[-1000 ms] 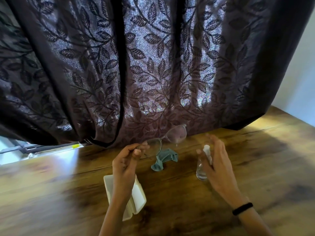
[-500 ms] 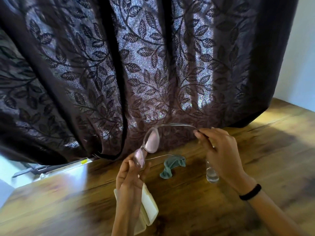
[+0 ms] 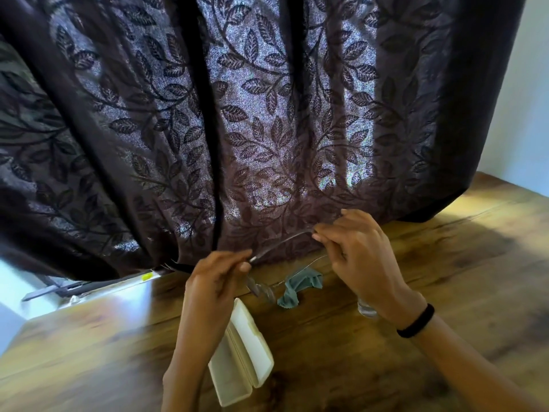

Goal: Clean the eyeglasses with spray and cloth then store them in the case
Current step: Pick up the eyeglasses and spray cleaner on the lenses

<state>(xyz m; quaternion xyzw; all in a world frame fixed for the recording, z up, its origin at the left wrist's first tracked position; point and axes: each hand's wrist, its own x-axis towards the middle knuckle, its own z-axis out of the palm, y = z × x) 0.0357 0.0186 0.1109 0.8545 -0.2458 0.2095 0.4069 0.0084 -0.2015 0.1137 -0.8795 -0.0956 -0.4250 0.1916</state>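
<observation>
Thin-framed eyeglasses (image 3: 261, 288) hang in the air above the wooden table (image 3: 445, 292), held by both hands. My left hand (image 3: 215, 278) pinches the frame at the hinge, lenses below it. My right hand (image 3: 359, 254) pinches the tip of one temple arm, which stretches between the hands. A crumpled teal cloth (image 3: 300, 286) lies on the table beneath them. An open white glasses case (image 3: 242, 361) sits under my left forearm. The clear spray bottle (image 3: 367, 309) stands behind my right wrist, mostly hidden.
A dark leaf-patterned curtain (image 3: 267, 114) hangs down onto the table's far edge, right behind the hands. A bright window sill (image 3: 89, 289) shows at the left under the curtain. A pale wall (image 3: 528, 99) is at the far right.
The glasses turned: the lenses dropped from upright beside my left hand to below it. My left hand shifted up to the hinge. My right hand kept the temple tip and moved slightly right.
</observation>
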